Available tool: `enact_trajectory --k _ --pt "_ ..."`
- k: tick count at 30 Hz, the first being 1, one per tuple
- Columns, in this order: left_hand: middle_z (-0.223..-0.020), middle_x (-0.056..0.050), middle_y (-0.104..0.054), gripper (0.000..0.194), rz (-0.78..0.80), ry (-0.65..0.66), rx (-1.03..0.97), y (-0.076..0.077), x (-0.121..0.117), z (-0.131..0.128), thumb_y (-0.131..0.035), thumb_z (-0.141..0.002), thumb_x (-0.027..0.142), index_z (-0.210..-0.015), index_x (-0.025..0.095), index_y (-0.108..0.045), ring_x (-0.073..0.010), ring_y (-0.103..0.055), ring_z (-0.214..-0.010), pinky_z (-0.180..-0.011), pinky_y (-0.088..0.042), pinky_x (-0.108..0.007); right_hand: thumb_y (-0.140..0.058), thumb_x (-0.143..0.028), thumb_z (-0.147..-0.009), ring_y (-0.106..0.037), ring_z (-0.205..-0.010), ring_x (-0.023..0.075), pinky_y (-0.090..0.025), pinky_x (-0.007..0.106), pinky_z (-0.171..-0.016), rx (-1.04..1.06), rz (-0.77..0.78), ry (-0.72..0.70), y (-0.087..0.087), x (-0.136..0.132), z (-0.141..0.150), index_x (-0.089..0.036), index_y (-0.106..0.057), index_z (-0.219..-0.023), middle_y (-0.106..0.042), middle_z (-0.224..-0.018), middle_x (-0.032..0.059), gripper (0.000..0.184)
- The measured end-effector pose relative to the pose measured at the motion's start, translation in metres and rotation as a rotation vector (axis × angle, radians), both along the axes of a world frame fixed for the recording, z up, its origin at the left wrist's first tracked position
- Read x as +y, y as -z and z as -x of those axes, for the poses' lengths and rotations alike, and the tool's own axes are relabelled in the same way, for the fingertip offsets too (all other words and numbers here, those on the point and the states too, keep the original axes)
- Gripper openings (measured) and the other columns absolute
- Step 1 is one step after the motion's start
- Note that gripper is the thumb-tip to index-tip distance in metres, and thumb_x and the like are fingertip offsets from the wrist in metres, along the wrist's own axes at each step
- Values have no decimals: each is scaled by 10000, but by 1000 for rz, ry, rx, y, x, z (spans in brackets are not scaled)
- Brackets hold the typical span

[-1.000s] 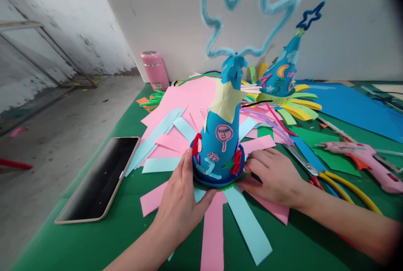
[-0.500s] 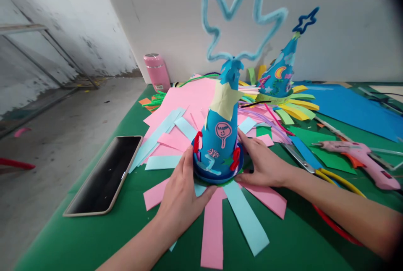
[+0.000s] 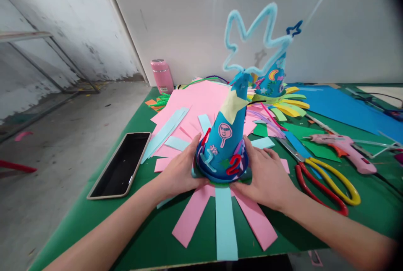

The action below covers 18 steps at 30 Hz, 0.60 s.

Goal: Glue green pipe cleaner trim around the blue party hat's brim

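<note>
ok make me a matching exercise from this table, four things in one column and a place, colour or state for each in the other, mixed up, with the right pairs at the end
Column 1
1. front blue cone hat
2. pink bottle
3. smartphone
4. scissors

Column 2
A. lying flat, dark screen up
B. one red handle, one yellow
C. between the left hand and the right hand
D. standing at the back, near the wall

Right pairs: 1-C, 2-D, 3-A, 4-B
</note>
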<state>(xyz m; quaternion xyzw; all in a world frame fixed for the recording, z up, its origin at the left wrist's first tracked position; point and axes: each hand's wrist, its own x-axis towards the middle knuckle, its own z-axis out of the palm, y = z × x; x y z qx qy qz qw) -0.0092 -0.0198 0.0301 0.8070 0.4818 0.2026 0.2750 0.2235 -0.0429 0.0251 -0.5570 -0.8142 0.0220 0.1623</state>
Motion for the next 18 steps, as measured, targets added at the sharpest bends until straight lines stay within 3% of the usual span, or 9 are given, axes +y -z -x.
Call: enact_trajectory --k 6,10,18 --pt "-1392 -165 -346 1096 -52 -19 6 6 -8 -3 -690 -588 274 -1404 194 36 -329 -384 -1238 -955 -389 -486 -574 -481 -649 -452 -1139 331 -317 509 -920 79 -7 14 9 -5 3 -133 -33 -1419 -461 -1295 168 1003" --pt "-1399 -187 -318 1076 -85 -74 9 7 -13 -12 -672 -579 255 -1400 160 16 -334 -354 -1254 -976 -368 -487 -608 -486 -625 -459 -1130 305 -310 499 -949 136 39 19 13 -1 1 -137 40 -1420 -494 -1253 144 1084" --pt "-1389 -159 -332 1051 -169 -103 27 16 -15 -15 -604 -569 202 -1397 187 43 -327 -366 -1241 -944 -398 -489 -622 -456 -625 -432 -1163 288 -342 471 -946 216 76 -5 18 3 -1 -165 13 -1420 -454 -1283 138 1058"
